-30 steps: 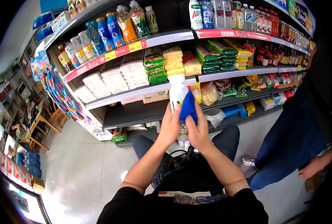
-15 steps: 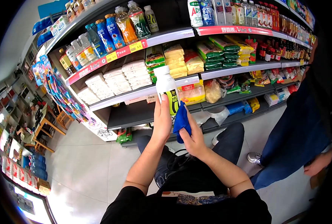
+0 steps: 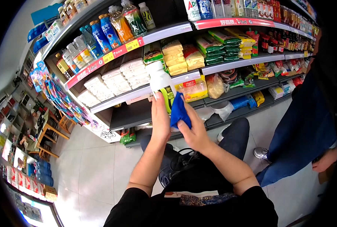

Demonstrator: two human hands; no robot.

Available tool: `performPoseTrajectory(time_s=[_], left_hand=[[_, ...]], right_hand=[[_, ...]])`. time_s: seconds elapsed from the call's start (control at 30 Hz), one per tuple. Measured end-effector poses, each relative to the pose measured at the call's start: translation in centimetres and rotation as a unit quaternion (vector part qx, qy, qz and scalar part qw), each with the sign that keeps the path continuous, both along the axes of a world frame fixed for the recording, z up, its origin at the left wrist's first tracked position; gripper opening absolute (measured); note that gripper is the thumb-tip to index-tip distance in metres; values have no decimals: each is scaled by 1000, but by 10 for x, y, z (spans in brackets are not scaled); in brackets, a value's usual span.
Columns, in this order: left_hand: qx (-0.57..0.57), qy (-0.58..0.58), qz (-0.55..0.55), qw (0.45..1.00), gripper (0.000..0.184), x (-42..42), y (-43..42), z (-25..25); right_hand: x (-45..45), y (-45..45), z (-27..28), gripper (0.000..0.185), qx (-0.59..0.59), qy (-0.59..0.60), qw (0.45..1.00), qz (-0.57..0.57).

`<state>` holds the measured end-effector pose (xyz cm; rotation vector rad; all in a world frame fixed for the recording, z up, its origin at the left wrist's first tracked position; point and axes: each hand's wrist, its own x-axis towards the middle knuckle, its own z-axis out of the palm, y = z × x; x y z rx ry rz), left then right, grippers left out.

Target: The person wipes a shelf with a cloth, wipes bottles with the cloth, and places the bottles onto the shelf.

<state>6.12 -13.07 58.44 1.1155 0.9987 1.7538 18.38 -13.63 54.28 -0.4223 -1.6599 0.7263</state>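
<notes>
A white plastic drink bottle (image 3: 161, 80) with a yellow-green and black label is tilted slightly to the left in front of the shelves. My left hand (image 3: 161, 119) is wrapped round its lower left side, the thumb lying along the label. In my right hand (image 3: 193, 130) is a blue cloth (image 3: 181, 112), pinched between thumb and fingers and pressed against the right side of the bottle. The cloth and my hands hide the bottle's base and part of the label.
Shelving ahead bears drink bottles (image 3: 120, 26), white packs (image 3: 132, 73), yellow packs (image 3: 174, 56) and a yellow-edged package (image 3: 191, 90). At the right stands another person in a dark blue garment (image 3: 295, 132), one hand (image 3: 324, 160) hanging low. A wooden table (image 3: 43, 130) is at the left.
The bottle and both my hands have shifted a little left and up. The blue cloth has moved higher over the bottle's label, and the bottle leans more to the left.
</notes>
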Motion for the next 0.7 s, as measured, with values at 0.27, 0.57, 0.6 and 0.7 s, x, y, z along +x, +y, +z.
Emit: performPoseTrajectory(time_s=[0.27,0.57,0.6,0.7], left_hand=[[9,-110,-67,992,58,-10,7,17],[52,-19,-30,998,60,-6,2,0],[63,9,-54,996,57,-9,2,0],[84,91,-53,991,52,-2,-9,6]], right_hand=[[-5,-10,-12,62,9,-31,999,-26],[-5,-1,-14,50,-70,62,996,11],[-4,1,-15,50,-96,85,992,20],[1,6,-17,44,-155,125,978,54]])
